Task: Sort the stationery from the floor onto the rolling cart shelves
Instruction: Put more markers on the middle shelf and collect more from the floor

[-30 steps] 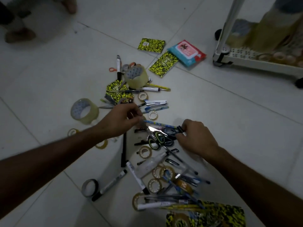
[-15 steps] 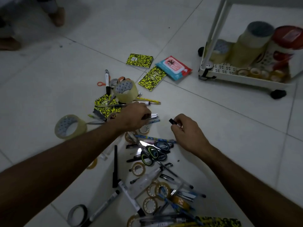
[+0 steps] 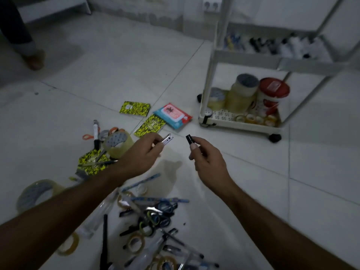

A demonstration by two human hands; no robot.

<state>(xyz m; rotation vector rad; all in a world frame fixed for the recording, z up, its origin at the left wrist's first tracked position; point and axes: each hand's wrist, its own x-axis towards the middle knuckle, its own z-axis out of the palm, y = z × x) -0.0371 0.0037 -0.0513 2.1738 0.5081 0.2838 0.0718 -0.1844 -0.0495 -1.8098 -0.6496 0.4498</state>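
Observation:
My left hand (image 3: 142, 152) is raised over the floor and grips a small silver utility knife (image 3: 167, 138), its tip sticking out past my fingers. My right hand (image 3: 206, 156) holds a short black cylindrical piece (image 3: 190, 139) between thumb and fingers. Both hands hover above a heap of stationery (image 3: 152, 221): scissors, pens, markers and tape rolls. The white rolling cart (image 3: 239, 124) stands at the upper right; its bottom shelf carries tape rolls and a red-lidded tub (image 3: 272, 94). A higher shelf (image 3: 272, 59) holds markers and small bottles.
Yellow-black notebooks (image 3: 135, 108) and a blue-pink packet (image 3: 172, 115) lie on the white tiles between the heap and the cart. A big tape roll (image 3: 118, 143) sits left of my left hand. Another person's foot (image 3: 35, 59) is at the far left.
Both hands lifted off the heap, each with a small item. The view tilted up, bringing the whole cart and its upper shelf into sight.

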